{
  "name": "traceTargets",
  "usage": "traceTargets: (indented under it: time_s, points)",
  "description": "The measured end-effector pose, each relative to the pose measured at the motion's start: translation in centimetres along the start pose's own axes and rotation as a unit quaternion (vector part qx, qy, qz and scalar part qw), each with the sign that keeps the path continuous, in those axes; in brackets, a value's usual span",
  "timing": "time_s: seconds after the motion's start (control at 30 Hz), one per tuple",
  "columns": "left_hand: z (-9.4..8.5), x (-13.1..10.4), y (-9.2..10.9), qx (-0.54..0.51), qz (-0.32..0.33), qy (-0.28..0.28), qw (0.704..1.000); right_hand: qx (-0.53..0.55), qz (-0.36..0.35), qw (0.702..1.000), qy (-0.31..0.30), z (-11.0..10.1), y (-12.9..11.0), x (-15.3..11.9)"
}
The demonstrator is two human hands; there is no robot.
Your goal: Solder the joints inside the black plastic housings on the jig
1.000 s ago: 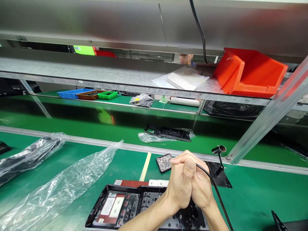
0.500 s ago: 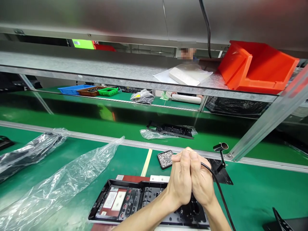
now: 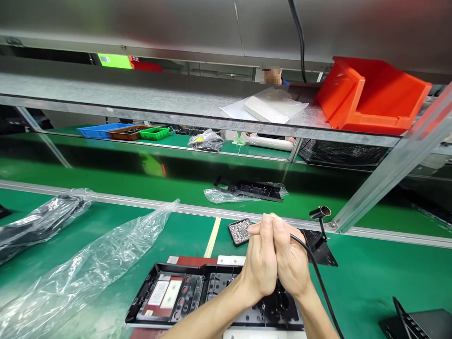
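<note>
Both my hands are closed together, fingers wrapped, above the right part of a long black plastic housing [image 3: 141, 296]. My left hand [image 3: 260, 266] presses against my right hand [image 3: 291, 263]. A black cable [image 3: 320, 273] runs out of the grip and down past my right wrist. It appears to belong to a corded electric screwdriver, whose body my hands hide almost wholly. Beneath them lies part of the housing's dark inside. The housing rests on a reddish-brown board [image 3: 194, 261] with white blocks [image 3: 229, 259]. Just beyond my left hand lies a small black tray [image 3: 232, 237] full of screws.
Clear plastic bags [image 3: 102, 259] lie at left. A metal ring holder [image 3: 320, 212] stands at right, near a slanted post [image 3: 377, 160]. A shelf [image 3: 141, 103] with a red bin [image 3: 381, 99] crosses above. A black part [image 3: 252, 189] lies behind the rail; another person is beyond.
The whole view has shifted slightly left. My hands stay clasped in about the same place over the housing.
</note>
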State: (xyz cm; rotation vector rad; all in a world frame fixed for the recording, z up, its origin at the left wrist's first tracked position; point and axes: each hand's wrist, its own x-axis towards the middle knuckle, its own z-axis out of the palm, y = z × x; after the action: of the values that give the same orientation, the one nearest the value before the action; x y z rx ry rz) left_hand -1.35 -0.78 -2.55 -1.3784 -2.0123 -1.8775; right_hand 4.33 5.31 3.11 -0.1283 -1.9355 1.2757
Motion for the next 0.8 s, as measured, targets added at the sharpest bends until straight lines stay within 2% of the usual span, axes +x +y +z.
traceTargets:
  time_s: [0.23,0.47,0.8]
  points:
    - [-0.11,0.06,0.02,0.022,-0.002,-0.001,1.0,-0.001,0.004,1.0,-0.005,-0.03,0.01,-0.04]
    - [-0.14,0.03,-0.1,0.044,0.057,0.012,0.997,-0.008,0.008,1.0,-0.012,-0.16,0.03,-0.04]
    - [0.06,-0.13,-0.23,0.086,0.07,0.011,0.994,-0.005,-0.001,1.0,-0.011,-0.14,0.28,-0.14]
